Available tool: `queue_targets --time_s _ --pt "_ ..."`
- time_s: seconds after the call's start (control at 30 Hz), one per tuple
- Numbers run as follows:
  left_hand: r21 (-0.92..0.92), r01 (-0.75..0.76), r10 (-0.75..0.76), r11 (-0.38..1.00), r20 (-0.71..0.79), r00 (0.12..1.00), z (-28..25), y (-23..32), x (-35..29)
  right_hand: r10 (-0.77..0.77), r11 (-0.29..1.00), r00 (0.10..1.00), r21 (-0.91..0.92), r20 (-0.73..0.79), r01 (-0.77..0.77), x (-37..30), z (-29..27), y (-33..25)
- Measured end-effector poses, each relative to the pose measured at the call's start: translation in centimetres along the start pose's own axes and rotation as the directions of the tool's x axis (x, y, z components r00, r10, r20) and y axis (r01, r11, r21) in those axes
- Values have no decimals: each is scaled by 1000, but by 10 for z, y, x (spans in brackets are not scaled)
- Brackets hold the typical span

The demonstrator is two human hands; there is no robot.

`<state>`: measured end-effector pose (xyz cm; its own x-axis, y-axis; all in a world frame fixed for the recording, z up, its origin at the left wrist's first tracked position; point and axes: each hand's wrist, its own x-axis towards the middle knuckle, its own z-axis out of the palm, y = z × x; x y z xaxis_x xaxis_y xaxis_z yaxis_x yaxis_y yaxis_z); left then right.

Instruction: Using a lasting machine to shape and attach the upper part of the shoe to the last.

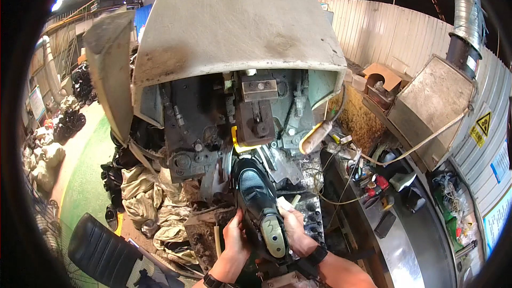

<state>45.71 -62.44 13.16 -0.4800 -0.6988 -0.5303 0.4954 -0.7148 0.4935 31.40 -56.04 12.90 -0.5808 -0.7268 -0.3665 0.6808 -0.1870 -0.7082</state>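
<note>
Between my hands is a black shoe (pixel 255 188), its toe pointing away from me and up against the machine. A pale, marked plate (pixel 273 234), apparently the top of a shoe last, sits in its heel opening. My left hand (pixel 236 237) is closed on the left side of the heel. Closed on the opposite side is my right hand (pixel 296 229), with a small white piece (pixel 285 204) at its fingertips that I cannot make out. The machine's dark metal head (pixel 256 120) stands just beyond the toe, beside a yellow part (pixel 241 141).
A large beige hood (pixel 240 21) covers the machine. A wooden-looking handle (pixel 316 137) hangs at its right. Further right runs a metal bench (pixel 397 234) with a red tool (pixel 377 185). Beige cloth sacks (pixel 141 192) and a black chair (pixel 101 248) are at left.
</note>
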Motion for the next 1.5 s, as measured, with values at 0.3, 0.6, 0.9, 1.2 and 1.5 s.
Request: queue_targets --time_s 0.3,0.6,0.9,1.2,1.5 --pt "-182 20 3 983 126 992 -4 -7 38 80 996 995 32 -66 -78 26 1 6" --pt "-25 -273 268 962 -128 955 -5 -24 64 0 996 998 84 55 -5 63 -24 35" --pt "89 -389 397 917 -117 910 -11 -30 67 58 981 996 180 72 -70 58 -10 27" --pt "68 -347 352 935 -83 932 0 -26 53 71 990 996 116 57 -77 51 -8 18" --pt "775 -622 891 114 197 409 -195 25 82 58 947 997 -319 49 -39 39 -106 -65"
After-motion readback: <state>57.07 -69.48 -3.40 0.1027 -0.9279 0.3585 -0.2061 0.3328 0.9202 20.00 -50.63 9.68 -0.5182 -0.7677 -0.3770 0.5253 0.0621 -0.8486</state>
